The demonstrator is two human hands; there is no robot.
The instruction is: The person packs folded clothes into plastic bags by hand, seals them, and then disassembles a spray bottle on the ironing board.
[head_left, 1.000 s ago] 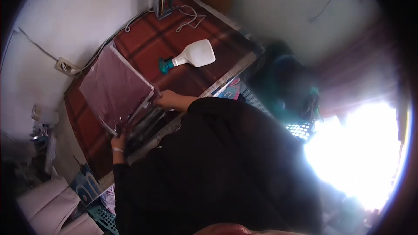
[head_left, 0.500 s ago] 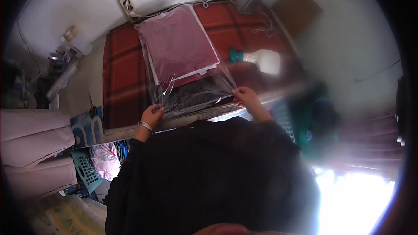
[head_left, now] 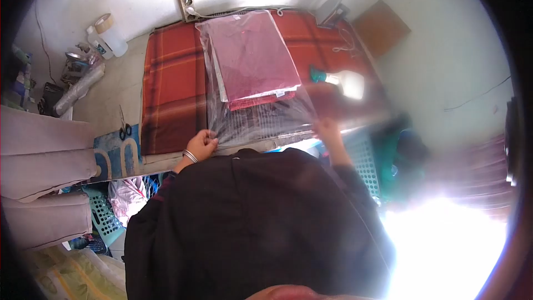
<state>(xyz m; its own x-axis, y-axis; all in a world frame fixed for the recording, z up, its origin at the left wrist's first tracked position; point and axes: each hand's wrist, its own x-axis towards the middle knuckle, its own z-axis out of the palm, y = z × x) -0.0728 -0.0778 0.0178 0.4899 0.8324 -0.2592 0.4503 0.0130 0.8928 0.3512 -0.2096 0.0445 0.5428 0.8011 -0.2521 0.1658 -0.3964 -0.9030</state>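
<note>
A folded mauve cloth [head_left: 252,55] with white and red layers at its near edge lies inside a clear plastic bag [head_left: 266,122] on the red checked cloth [head_left: 172,78]. At the bag's near left corner my left hand [head_left: 201,145], with a white band at the wrist, pinches the plastic. My right hand [head_left: 327,130] has its fingers closed on the near right corner, slightly blurred. Between the hands the bag's near end is spread out. To the right of the bag lies a white spray bottle [head_left: 351,83] with a green head.
An iron [head_left: 332,12] stands at the back right, its cord beside it. Scissors [head_left: 125,128] lie at the left on a blue patterned piece [head_left: 116,154]. A wall socket [head_left: 186,1] is behind the table. Bottles and a plastic roll [head_left: 80,89] stand farther left.
The bag was lifted and tilted a second ago; now it lies flat with its near end spread. The hands have moved apart. The view has turned, then shifted slightly.
</note>
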